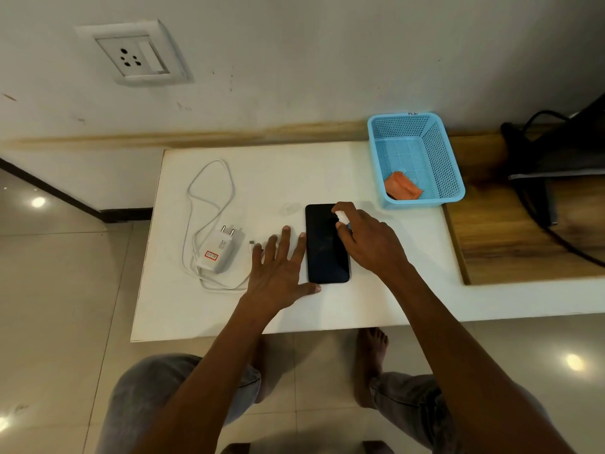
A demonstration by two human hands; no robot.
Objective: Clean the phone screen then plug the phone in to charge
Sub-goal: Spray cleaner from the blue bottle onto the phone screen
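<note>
A black phone (324, 250) lies flat, screen up, on the white table (229, 309). My right hand (366, 240) grips a small white spray bottle (342, 219) over the phone's upper right part, its nozzle pointing at the screen. My left hand (281, 267) rests flat on the table with fingers spread, its thumb against the phone's lower left corner. A white charger plug (217, 250) with a looped white cable (209, 185) lies to the left; the cable's end connector (252, 243) sits by my left fingertips. An orange cloth (401, 190) lies in the blue basket (455, 178).
A white wall socket (134, 57) is on the wall at the upper left. A wooden surface (510, 237) with a black bag and black cables (550, 165) lies to the right of the basket. Tiled floor and my knees and bare feet are below the table edge.
</note>
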